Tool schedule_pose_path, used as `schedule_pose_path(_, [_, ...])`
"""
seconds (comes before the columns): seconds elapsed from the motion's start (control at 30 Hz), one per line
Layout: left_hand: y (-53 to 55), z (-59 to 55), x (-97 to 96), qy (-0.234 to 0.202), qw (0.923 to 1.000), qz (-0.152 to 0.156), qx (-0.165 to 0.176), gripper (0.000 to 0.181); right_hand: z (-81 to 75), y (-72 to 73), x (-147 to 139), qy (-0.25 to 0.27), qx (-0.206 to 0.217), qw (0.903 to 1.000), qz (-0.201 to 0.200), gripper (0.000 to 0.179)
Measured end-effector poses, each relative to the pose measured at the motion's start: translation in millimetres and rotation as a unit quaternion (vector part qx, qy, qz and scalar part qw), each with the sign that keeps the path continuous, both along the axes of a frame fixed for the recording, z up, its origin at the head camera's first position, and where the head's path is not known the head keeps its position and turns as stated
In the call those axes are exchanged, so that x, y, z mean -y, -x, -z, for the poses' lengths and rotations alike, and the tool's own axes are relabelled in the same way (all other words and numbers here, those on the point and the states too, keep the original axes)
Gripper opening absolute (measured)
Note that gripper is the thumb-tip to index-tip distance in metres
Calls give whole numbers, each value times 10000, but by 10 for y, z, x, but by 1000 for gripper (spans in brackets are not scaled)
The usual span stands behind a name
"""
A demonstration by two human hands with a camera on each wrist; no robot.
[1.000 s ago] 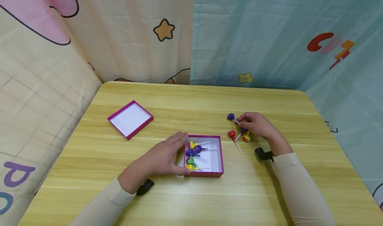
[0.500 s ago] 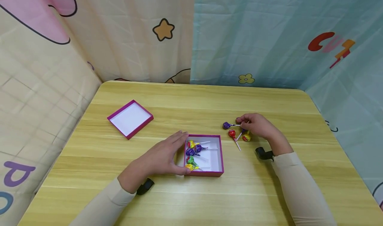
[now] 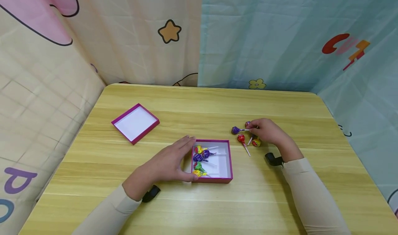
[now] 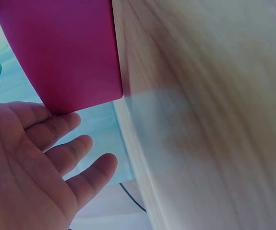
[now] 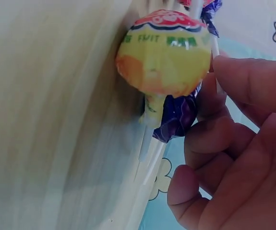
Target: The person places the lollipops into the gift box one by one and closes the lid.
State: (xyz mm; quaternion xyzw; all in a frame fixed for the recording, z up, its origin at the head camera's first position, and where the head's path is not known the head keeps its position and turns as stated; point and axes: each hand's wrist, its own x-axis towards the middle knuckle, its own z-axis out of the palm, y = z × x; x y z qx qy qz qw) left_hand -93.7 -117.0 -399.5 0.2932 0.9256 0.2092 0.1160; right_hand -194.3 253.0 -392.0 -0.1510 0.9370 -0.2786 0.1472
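Note:
My left hand [image 3: 169, 162] spans the left side of a magenta box [image 3: 230, 164], thumb at the near corner and fingertips at the far corner. In the left wrist view the box's side wall [image 4: 63, 52] lies between thumb and index finger. Several wrapped lollipops lie in the box, including a green lollipop [image 3: 198, 166]. My right hand [image 3: 266, 129] pinches the stick of a purple lollipop [image 3: 235, 130]. Close by lie a red lollipop [image 3: 241, 138] and a yellow lollipop [image 3: 256, 142]. Another purple lollipop [image 5: 178, 115] is partly hidden behind the yellow one.
A magenta-edged lid [image 3: 135, 124], white inside, lies to the left beyond the left hand. Everything rests on a wooden table [image 3: 186, 210]. Printed curtains [image 3: 248, 38] hang behind it. Each wrist carries a black camera mount [image 3: 151, 194].
The purple lollipop in my right hand has swung toward me and slightly left, uncovering another candy head behind the fingers. My left hand and the box have stayed put.

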Motion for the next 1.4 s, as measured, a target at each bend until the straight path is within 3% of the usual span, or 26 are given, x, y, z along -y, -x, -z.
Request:
schedule_pose_path(0.8, [10,-4,-7,0,10000,6,14,118,-13,-89,19,37,-207,9995,245,12])
schedule_pose_path(1.4, [15,-8,-7,6,10000,19,84,118,-211,-343,111,452,-565,9973,95,10])
